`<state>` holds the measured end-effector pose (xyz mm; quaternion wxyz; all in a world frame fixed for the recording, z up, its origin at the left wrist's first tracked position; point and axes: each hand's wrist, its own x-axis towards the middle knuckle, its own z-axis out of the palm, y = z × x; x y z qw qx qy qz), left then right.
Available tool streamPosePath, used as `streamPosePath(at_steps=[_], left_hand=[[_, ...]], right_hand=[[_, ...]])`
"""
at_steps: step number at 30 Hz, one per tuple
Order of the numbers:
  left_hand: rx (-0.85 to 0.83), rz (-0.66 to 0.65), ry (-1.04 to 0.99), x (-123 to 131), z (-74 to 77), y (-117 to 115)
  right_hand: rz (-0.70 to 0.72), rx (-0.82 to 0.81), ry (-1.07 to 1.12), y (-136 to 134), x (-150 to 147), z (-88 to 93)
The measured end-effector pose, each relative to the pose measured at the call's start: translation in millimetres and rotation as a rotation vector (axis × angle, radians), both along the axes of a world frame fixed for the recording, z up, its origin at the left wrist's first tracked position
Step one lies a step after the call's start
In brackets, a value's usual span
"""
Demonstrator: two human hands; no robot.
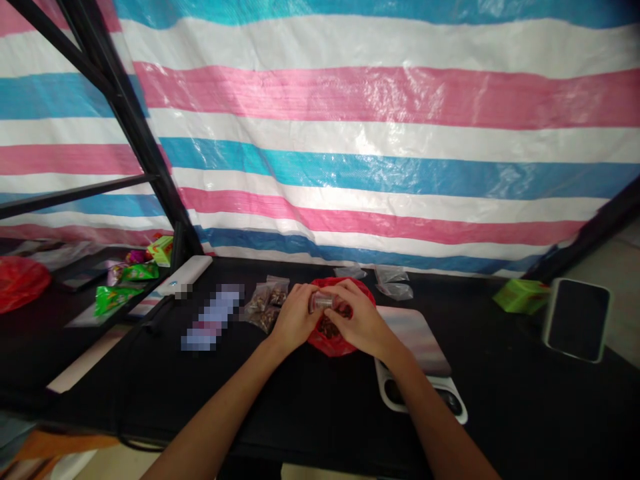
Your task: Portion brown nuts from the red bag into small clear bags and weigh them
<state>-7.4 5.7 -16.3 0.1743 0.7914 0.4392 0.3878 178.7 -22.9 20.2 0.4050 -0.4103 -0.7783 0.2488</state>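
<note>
Above a red plastic bag (336, 345) in the middle of the black table, my left hand (296, 315) and my right hand (361, 317) are closed on a small clear plastic bag (323, 302). The fingertips of both hands meet around it, hiding part of it. Small brown, metallic-looking pieces (329, 327) lie in the open red bag; their exact kind is too small to make out. Left of my left hand, several filled clear bags (265, 319) with similar pieces lie close together. More clear bags (395, 281), flat and unfilled, rest behind my right hand.
A kitchen scale (415, 340) with a silver plate lies under my right forearm. Farther right are a green box (520, 295) and a propped phone-like device (577, 320). At left stand a white power strip (187, 275), green packets (115, 299) and a black metal frame (130, 127).
</note>
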Motion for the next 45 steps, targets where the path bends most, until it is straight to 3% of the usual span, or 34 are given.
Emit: streamPosePath(at_steps=[7,11,18,23,28,30,33,36,40,45], left_hand=[[0.006,0.041,0.11,-1.3,2.9,-1.3],[0.033,0.069,0.166,0.6,8.4,-4.3],[0.047,0.059,0.193,1.5,8.4,-5.6],[0.006,0.278,0.135,-3.0,12.8,-2.2],[-0.117,0.479,0.143,-7.9,25.6,-12.1],[-0.264,0.411,0.106,-9.6,28.0,-17.8],[-0.537,0.17,-0.024,-9.7,25.7,-22.6],[-0.652,0.04,-0.248,-5.2,20.4,-20.6],[-0.621,0.114,-0.509,1.3,16.6,-10.9],[-0.639,0.169,-0.577,1.3,16.0,-2.0]], right_hand=[[-0.097,0.03,-0.022,-1.7,-10.6,-5.2],[-0.02,0.149,-0.028,-4.3,-10.9,2.3],[-0.132,0.056,-0.069,-1.4,-6.7,2.1],[-0.232,0.051,-0.005,8.1,6.6,-4.5],[-0.154,-0.035,-0.273,7.7,21.9,-2.1],[-0.12,-0.059,-0.337,5.9,24.3,0.0],[-0.091,-0.104,-0.37,3.3,24.0,0.4],[-0.064,-0.173,-0.353,1.4,22.7,-3.4],[-0.028,-0.2,-0.332,2.0,22.5,-10.1],[-0.095,-0.12,-0.397,4.7,18.4,-12.4]])
